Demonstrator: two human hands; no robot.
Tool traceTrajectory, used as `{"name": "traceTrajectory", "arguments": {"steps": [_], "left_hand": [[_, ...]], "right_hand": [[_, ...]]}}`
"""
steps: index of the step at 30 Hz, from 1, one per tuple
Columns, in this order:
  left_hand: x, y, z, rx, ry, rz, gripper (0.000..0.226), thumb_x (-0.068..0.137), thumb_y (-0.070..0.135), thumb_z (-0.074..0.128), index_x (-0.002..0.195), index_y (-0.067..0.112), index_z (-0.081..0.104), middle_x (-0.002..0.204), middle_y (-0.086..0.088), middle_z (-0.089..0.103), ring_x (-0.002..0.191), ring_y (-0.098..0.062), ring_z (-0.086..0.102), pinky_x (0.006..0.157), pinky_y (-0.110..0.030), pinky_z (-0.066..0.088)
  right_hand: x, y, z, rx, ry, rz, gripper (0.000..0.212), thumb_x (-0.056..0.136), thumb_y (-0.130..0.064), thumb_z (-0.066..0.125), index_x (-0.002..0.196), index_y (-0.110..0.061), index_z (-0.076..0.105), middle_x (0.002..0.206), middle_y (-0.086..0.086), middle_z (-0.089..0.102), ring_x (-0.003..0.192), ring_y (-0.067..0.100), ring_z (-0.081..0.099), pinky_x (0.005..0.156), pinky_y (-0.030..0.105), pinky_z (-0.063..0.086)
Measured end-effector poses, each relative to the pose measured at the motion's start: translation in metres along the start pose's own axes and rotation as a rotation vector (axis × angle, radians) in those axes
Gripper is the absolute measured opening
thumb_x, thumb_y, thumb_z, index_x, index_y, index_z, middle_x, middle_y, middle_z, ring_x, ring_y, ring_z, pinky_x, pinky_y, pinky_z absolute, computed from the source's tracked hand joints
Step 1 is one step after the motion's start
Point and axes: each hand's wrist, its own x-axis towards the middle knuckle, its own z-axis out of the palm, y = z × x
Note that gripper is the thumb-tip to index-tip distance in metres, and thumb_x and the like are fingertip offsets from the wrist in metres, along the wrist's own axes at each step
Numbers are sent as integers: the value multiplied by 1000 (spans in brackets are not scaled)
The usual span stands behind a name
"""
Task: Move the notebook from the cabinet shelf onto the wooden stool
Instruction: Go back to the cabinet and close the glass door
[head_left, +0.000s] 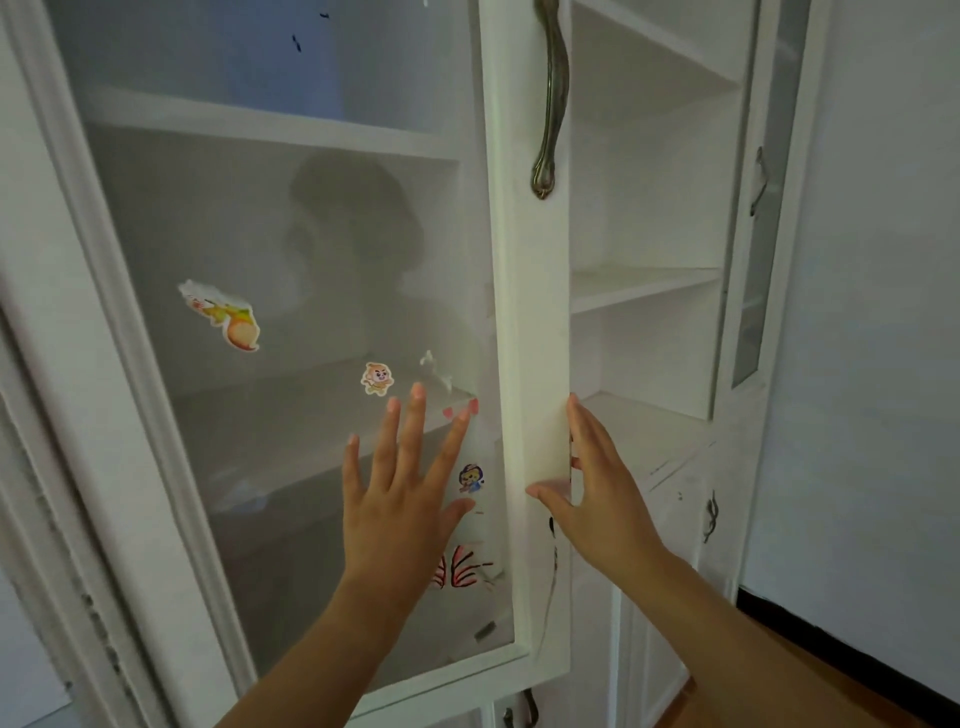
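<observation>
Glass cabinet door (311, 312) stands ajar, presumably so you can reach the shelves. Your right hand (592, 493) pinches its free edge, thumb in front, fingers behind; your left hand (400, 488) hovers spread flat, empty, steadying near the glass. Notebook: a faint bluish shape behind the pane might be it, cannot confirm; stool unseen.

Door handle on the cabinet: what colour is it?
Dark bronze, a tarnished metal; the handle shows best in the head view.

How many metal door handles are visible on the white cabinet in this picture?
4. A large handle on the open door's frame at top; one on the narrow glass door at right; one on the lower right door; one at the bottom edge. Others may be hidden.
</observation>
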Motion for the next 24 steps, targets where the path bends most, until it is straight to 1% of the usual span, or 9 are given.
{"name": "traceTrajectory", "arguments": {"steps": [3,7,10,15,17,19,21,23,24], "left_hand": [[3,-3,8,9,-18,-10,97,68,53,66,145,32,12,156,-8,-7,141,-30,6,109,-51,1],[6,-7,19,49,-27,-28,93,70,54,66,145,31,15,155,-6,-15,143,-24,-10,110,-50,-3],[9,-9,27,67,-29,-40,93,71,53,65,145,30,14,155,-5,-15,142,-24,-11,110,-50,-4],[15,-8,37,135,-34,-81,94,70,53,66,145,30,15,155,-6,-16,142,-25,-11,110,-52,-5],[17,-9,40,158,-30,-91,95,69,53,67,145,29,16,155,-7,-13,143,-26,-9,110,-53,-3],[18,-9,42,183,-32,-104,94,68,54,66,145,29,18,157,-9,-3,142,-28,-3,110,-56,4],[21,-8,42,210,-42,-128,94,66,54,67,144,28,21,155,-13,7,142,-29,-1,108,-59,10],[24,-6,42,236,-54,-142,95,64,53,71,143,28,23,153,-14,10,141,-29,0,105,-61,9],[25,-5,42,245,-58,-145,96,64,52,72,143,27,25,152,-14,11,141,-31,4,104,-61,9]], "right_hand": [[9,4,6,20,6,-30,95,82,-26,67,136,-41,-8,153,-8,13,129,16,39,101,28,40],[24,12,14,28,-6,-37,96,81,-26,69,138,-40,-7,153,-7,14,128,17,40,102,31,41],[35,21,21,40,-25,-57,97,80,-26,69,143,-33,-3,153,-6,14,129,19,39,103,34,41],[54,33,29,80,-55,-109,97,78,-26,71,144,-30,0,152,-4,18,129,18,39,101,38,44],[60,37,32,95,-62,-138,98,77,-27,72,142,-33,-1,152,-4,18,130,17,38,101,38,44],[65,40,36,98,-41,-172,99,76,-29,72,141,-33,-2,153,-6,14,134,16,32,104,36,40],[69,42,37,76,6,-210,101,75,-30,73,141,-31,-3,152,-11,5,138,8,18,108,27,31],[74,45,38,3,49,-310,100,73,-30,75,144,-25,4,153,-11,3,137,2,9,106,21,25],[77,47,40,-23,51,-369,99,73,-29,75,146,-21,8,154,-9,4,138,3,9,105,23,27]]}}
